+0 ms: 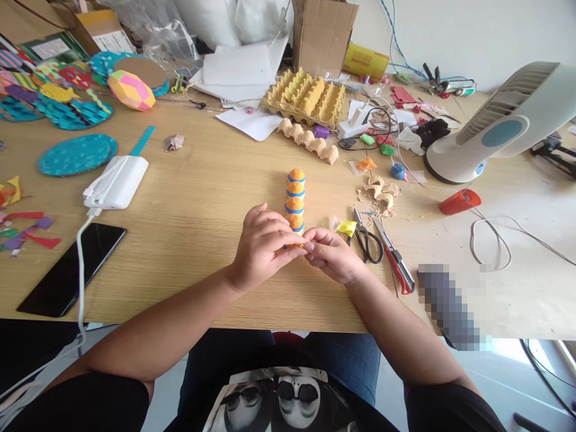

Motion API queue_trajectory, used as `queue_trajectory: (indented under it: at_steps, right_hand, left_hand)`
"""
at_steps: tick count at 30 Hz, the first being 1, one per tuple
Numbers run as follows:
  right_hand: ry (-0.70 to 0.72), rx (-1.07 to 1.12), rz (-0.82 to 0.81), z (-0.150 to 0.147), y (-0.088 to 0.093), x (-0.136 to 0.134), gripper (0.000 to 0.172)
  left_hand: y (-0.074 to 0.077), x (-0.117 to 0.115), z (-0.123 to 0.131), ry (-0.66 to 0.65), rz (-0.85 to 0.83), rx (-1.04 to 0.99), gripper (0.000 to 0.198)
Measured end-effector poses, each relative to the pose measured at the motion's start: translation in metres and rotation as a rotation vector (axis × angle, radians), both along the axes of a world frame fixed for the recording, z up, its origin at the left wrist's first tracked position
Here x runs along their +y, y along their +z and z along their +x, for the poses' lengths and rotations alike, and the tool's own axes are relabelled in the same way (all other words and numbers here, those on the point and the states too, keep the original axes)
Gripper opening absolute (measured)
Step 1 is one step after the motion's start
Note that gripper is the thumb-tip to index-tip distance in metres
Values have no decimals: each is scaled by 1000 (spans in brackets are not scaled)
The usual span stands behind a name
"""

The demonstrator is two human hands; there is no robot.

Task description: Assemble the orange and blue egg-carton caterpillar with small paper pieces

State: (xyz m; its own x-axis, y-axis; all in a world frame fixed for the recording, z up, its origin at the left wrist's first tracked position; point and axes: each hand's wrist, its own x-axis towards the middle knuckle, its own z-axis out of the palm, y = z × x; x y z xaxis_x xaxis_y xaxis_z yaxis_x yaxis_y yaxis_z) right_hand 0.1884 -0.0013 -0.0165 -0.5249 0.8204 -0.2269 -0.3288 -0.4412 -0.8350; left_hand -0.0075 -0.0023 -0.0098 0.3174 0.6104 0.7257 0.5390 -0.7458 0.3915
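An egg-carton strip (294, 206) with orange tops and blue bands lies lengthwise in front of me, its near end partly hidden by my fingers. Over that end, my left hand (265, 243) is closed in a pinch of thumb and forefinger. My right hand (330, 252) pinches too, its fingertips meeting those of the left. A bit of yellow shows at the fingertips, but whatever they hold is too small to make out. Just right of my right hand are a yellow clay packet (347, 228), black-handled scissors (368, 240) and a red utility knife (398, 261).
Further back are a yellow egg tray (306, 99), a bare carton strip (308, 141) and carton scraps (380, 195). A white fan (490, 126) and red cup (459, 201) stand right. Left lie a power bank (117, 183), phone (72, 270) and blue oval (76, 154).
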Motion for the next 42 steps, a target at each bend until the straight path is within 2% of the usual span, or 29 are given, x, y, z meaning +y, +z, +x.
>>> queue_trajectory:
  at_steps: [7,16,30,37,42]
  right_hand:
    - [-12,12,1,0,-2,0,30]
    - [-47,6,17,-1,2,-1,32]
    - [-58,12,32,-2,2,0,30]
    - [-49,3,70,-3,1,0,30]
    - [-97,-31,138,-3,-4,0,28]
  left_hand:
    - [-1,0,-1,2,0,13,16]
    - [2,-2,1,97,46,11,4]
    - [2,-2,0,93,84,14,6]
    - [2,-1,0,99,72,15,5]
    - [2,-2,1,117,63,21,3]
